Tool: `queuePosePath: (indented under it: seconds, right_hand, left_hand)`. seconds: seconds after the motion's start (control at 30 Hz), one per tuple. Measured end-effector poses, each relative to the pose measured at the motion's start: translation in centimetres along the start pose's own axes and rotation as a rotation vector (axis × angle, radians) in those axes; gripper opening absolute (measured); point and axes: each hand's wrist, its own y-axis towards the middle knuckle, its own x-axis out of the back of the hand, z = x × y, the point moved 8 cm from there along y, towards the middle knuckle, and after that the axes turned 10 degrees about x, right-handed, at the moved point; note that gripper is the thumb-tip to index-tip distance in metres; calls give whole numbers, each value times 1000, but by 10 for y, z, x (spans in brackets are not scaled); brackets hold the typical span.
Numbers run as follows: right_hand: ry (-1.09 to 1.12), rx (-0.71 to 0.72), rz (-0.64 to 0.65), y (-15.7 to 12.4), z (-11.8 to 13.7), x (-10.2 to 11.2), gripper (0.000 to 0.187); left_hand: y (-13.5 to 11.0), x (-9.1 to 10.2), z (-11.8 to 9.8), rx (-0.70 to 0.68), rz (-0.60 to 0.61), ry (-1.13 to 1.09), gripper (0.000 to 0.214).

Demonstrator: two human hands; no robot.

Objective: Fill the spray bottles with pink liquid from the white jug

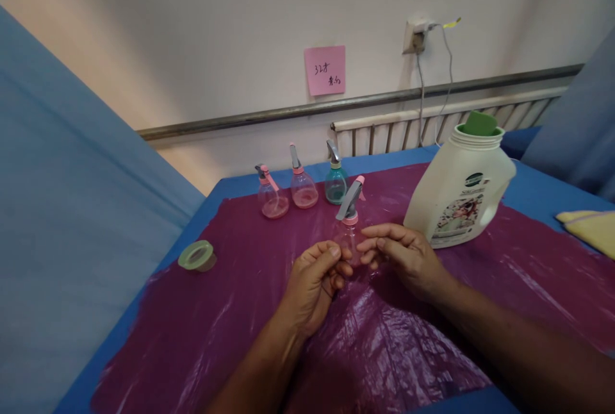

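Note:
A clear spray bottle [352, 244] with a pink collar and grey-and-pink trigger head stands between my hands. Its lower part is partly hidden by fingers. My left hand [314, 276] is closed at its left side, thumb against curled fingers. From the right, my right hand [401, 254] has its bent fingertips against the bottle. Behind are two clear spray bottles with pink liquid, one with a pink trigger [273, 199] and one with a grey head [303, 188]. Beside them stands a teal spray bottle [336, 182].
A big cream jug [461, 190] with a green scoop [480, 124] in its mouth stands just right of my right hand. A small pale-green tub [196, 256] lies at left. Crinkled purple plastic sheet [230, 311] covers the blue table. Yellow cloth [590, 228] lies far right.

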Motion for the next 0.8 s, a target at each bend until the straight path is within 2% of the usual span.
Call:
queuePosePath:
  seconds: [0.43, 0.8]
  right_hand:
    - [-8, 9, 6, -1, -2, 2, 26]
    - [7, 34, 12, -1, 2, 1, 23]
  left_hand:
    - [-1, -2, -2, -14, -14, 11, 30]
    - [1, -2, -2, -28, -21, -15, 36]
